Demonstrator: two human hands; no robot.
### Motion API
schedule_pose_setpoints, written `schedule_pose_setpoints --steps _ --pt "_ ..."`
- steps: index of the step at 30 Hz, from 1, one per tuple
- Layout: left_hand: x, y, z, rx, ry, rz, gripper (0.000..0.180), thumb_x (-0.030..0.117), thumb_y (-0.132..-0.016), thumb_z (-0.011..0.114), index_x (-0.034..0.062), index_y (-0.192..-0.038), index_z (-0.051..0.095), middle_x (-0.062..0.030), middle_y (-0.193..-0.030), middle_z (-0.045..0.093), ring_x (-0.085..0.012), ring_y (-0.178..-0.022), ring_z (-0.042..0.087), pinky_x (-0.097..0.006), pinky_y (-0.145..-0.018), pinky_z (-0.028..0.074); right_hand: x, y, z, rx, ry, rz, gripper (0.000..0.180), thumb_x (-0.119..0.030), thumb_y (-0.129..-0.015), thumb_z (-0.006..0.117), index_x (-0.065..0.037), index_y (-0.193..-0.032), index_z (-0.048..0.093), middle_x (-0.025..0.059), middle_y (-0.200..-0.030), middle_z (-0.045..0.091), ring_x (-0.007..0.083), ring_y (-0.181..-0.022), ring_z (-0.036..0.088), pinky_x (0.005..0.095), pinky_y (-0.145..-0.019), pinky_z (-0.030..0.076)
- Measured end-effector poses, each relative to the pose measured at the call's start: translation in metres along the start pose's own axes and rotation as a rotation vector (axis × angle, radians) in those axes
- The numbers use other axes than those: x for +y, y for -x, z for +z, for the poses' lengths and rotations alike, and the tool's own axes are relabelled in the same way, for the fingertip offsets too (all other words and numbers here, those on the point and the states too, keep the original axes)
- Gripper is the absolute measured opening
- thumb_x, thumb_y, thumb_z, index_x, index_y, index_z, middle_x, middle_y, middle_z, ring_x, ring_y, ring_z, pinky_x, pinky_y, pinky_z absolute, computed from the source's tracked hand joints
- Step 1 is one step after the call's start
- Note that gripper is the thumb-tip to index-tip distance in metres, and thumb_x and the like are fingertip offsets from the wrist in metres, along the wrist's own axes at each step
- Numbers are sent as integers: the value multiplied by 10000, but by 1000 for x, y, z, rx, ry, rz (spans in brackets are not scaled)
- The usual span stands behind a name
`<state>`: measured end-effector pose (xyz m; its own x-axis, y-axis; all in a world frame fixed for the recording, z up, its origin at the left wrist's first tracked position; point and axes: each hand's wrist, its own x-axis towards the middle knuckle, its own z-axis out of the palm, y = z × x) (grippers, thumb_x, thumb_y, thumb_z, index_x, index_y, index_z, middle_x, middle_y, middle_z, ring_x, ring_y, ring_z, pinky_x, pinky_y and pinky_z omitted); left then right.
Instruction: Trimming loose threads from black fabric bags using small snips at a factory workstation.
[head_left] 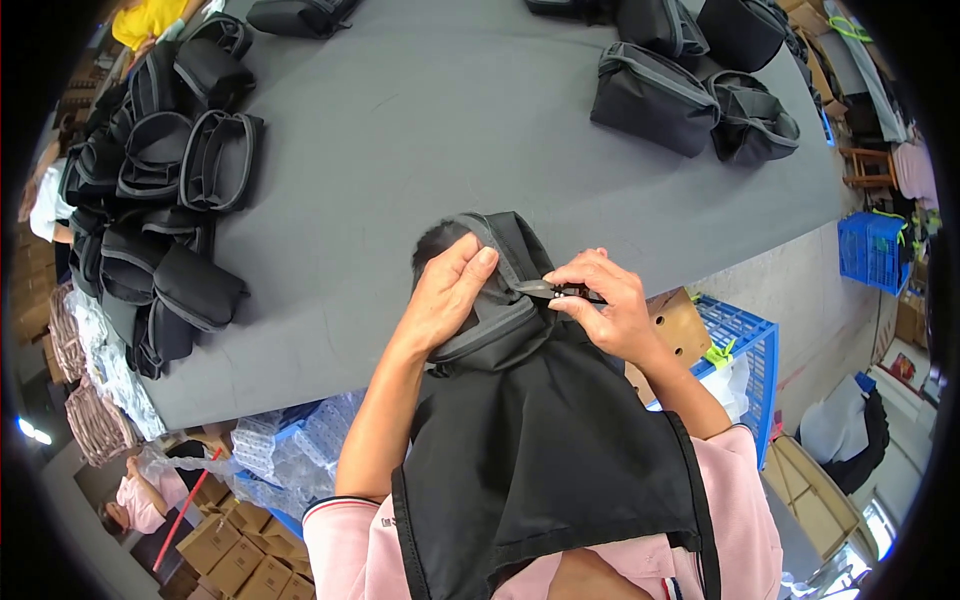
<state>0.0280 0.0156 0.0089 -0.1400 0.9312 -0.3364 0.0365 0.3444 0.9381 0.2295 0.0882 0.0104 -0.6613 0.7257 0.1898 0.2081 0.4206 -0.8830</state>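
Observation:
A black zippered pouch (487,342) lies at the table's near edge, its grey-trimmed opening facing up. My left hand (443,298) is closed on the pouch's rim, thumb on top and the other fingers partly hidden inside. Between the thumb and fingers of my right hand (615,312) is a small pair of thread snips (536,287). Their metal blades point left and touch or nearly touch the trim along the pouch's right side. Below the pouch hangs the black apron (560,440) that I wear.
Several similar black pouches (222,160) are heaped on the grey table (400,130) at the left, and more pouches (655,98) stand at the far right. A blue crate (762,365) and a brown carton (680,328) are beside my right arm. Clear plastic wrap (265,455) lies below the table's left edge.

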Motion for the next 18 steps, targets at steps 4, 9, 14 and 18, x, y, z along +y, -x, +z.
schedule_pose_setpoints --steps 4,9,14,18 --pt "-3 0 -1 -2 -27 19 328 310 -957 463 26 -793 454 37 -693 400 -66 -685 356 -236 -620 361 -5 8 6 105 -110 114 213 -26 -688 698 -48 -891 638 62 -769 622 175 -609 550 287 -565 415" --pt "2 -1 4 1 123 6 280 276 -951 480 29 -817 482 39 -725 424 -62 -713 373 -229 -649 362 -4 8 8 101 -85 21 214 -2 -678 700 -33 -881 638 81 -776 626 188 -631 560 279 -594 428" --pt "6 5 -3 -89 271 -81 230 226 -910 552 15 -1001 547 3 -895 551 -84 -849 485 -249 -779 412 -11 8 8 178 -116 89 230 -13 -686 700 -27 -903 626 76 -753 597 195 -615 549 274 -562 434" --pt "13 8 -6 -142 304 -57 339 154 -855 613 5 -1149 532 -50 -1077 588 -121 -1012 524 -284 -890 421 -24 -7 -7 109 -69 152 238 -26 -688 699 -39 -913 622 76 -764 578 192 -597 545 262 -552 438"
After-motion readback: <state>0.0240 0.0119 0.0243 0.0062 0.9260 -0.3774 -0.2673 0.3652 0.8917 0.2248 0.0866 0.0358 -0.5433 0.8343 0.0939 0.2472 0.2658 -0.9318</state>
